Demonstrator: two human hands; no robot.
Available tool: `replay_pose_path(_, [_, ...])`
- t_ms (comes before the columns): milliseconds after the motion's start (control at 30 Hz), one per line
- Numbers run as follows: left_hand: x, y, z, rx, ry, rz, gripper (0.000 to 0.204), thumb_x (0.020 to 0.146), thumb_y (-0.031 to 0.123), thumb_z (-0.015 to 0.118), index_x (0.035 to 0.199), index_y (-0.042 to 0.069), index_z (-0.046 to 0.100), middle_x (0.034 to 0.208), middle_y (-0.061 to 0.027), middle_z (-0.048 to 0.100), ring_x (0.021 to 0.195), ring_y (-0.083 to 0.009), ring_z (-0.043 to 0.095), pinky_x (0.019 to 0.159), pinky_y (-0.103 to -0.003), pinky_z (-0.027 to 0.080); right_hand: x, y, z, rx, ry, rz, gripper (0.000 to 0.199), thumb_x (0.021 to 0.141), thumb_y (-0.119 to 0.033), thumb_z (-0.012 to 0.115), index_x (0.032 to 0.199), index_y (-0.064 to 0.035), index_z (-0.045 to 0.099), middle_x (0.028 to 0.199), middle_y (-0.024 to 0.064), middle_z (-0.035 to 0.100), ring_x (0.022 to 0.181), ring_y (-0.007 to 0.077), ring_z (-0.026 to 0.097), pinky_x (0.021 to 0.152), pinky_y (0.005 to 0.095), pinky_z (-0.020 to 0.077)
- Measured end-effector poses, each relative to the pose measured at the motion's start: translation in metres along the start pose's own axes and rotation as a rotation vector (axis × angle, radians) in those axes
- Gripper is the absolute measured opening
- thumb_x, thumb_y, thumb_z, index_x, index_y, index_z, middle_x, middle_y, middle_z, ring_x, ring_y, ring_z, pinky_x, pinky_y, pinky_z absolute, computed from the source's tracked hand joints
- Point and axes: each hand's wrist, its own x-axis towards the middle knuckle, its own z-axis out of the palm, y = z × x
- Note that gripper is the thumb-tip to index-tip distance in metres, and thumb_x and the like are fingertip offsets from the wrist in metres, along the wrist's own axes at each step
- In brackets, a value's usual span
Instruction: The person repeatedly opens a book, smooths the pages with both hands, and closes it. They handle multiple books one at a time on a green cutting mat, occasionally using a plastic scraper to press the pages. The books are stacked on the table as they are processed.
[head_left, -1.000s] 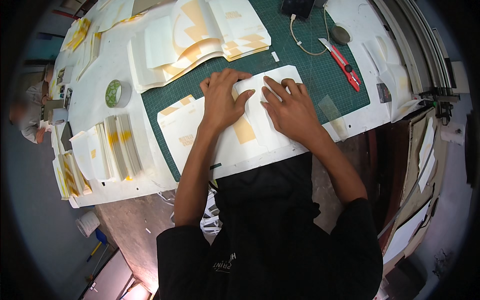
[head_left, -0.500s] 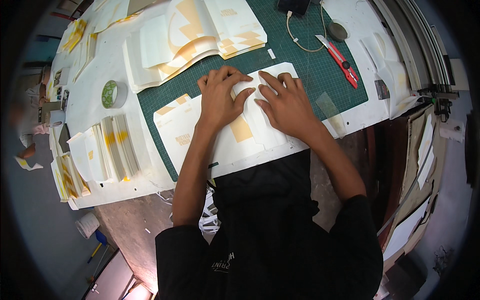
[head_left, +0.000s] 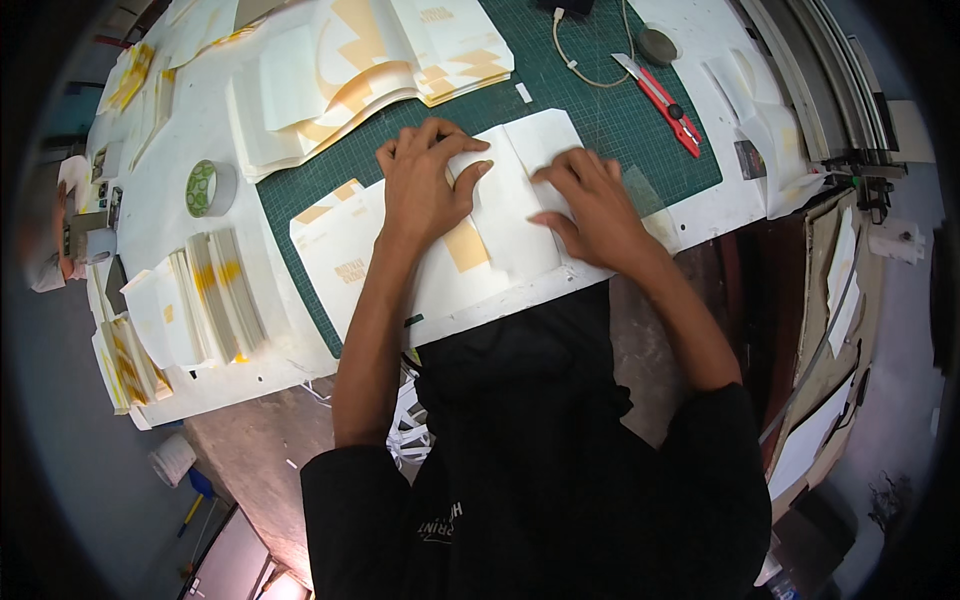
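A white paper sheet with orange printed patches lies in front of me, partly on the green cutting mat. Its right part carries a folded-over white panel with a crease down it. My left hand presses on the sheet at the panel's left side, thumb and fingers apart. On the right, my right hand touches the panel near its right edge, fingers bent and thumb held away from them. Neither hand grips anything. The sheet's surface under both palms is hidden.
Beyond the sheet lies a stack of similar printed sheets. A red cutter knife with its blade out, a cable and a round dark object are at the right. Tape and folded paper bundles stand left.
My right hand has slid right, away from my left hand, along the folded panel. The left hand stays on the sheet. The whole view has shifted slightly.
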Motion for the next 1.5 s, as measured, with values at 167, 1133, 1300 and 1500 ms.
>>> replay_pose_path(167, [-0.001,0.000,-0.001,0.001,-0.005,-0.003,0.020,0.089,0.025,0.084,0.107,0.018,0.084,0.111,0.0006,0.067,0.110,-0.0230,0.057,0.107,-0.044,0.031,-0.052,-0.015,-0.005,0.050,-0.029,0.045,0.055,0.084,-0.023,0.089,0.132,-0.0094,0.065,0.124,0.0128,0.058,0.122,0.0324,0.055,0.102,0.0473,0.0355])
replay_pose_path(1133, [0.002,-0.003,-0.001,-0.015,-0.002,-0.006,0.031,0.088,0.026,0.085,0.116,0.016,0.078,0.113,-0.0018,0.068,0.113,-0.0237,0.059,0.107,-0.043,0.032,0.026,0.021,0.010,-0.077,0.224,-0.110,0.033,0.093,-0.018,0.079,0.123,-0.0038,0.076,0.084,0.0120,0.072,0.074,0.0264,0.066,0.075,0.0420,0.0427])
replay_pose_path(1300, [0.002,-0.005,0.000,-0.046,-0.018,-0.038,0.043,0.086,0.026,0.085,0.124,0.013,0.069,0.114,-0.0039,0.068,0.114,-0.0259,0.061,0.109,-0.046,0.033,0.092,0.038,0.015,-0.111,0.320,-0.136,0.028,0.091,-0.013,0.079,0.118,-0.0070,0.077,0.093,0.0097,0.076,0.083,0.0270,0.068,0.082,0.0438,0.0454])
replay_pose_path(1500, [-0.001,-0.004,0.004,-0.033,0.003,-0.052,0.042,0.087,0.025,0.085,0.124,0.012,0.069,0.113,-0.0040,0.069,0.114,-0.0252,0.061,0.108,-0.045,0.033,0.006,0.037,0.007,-0.149,0.235,-0.423,0.036,0.073,-0.004,0.081,0.109,-0.0099,0.078,0.107,0.0028,0.075,0.101,0.0256,0.065,0.090,0.0488,0.0481])
